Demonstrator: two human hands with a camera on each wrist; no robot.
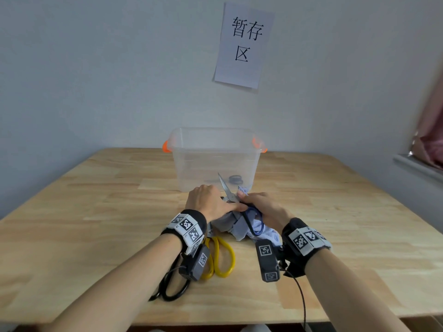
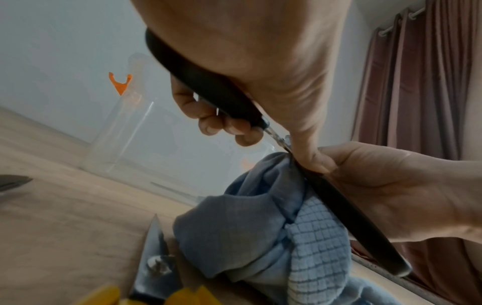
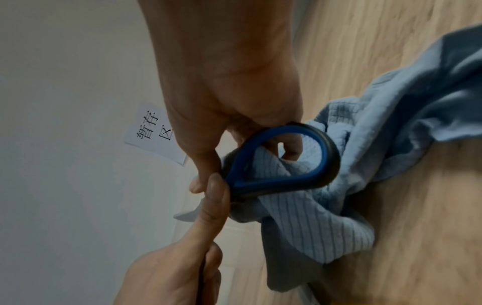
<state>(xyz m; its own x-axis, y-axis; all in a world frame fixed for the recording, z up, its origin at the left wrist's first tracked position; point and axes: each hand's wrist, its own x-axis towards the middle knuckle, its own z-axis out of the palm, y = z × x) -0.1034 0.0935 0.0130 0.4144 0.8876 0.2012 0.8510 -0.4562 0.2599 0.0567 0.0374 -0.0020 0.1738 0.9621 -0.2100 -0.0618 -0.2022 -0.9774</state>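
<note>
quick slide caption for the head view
Left hand and right hand grip blue-handled scissors against a blue cloth before a clear bin on a wooden table.

We record both hands meeting at mid-table (image 1: 96,212). The left hand (image 1: 209,202) is curled over the blue-handled scissors (image 1: 227,189), whose blades point up and away toward the clear bin (image 1: 189,161). The right hand (image 1: 262,208) pinches a blue-grey cloth (image 1: 236,227) against those blades with its thumb; a blue handle loop lies across the cloth. We note yellow scissors (image 1: 224,257) and black scissors (image 1: 173,287) flat on the table beneath the left wrist. A dark round item (image 1: 236,179) sits in the bin. A paper sign (image 1: 243,45) hangs on the wall.
</note>
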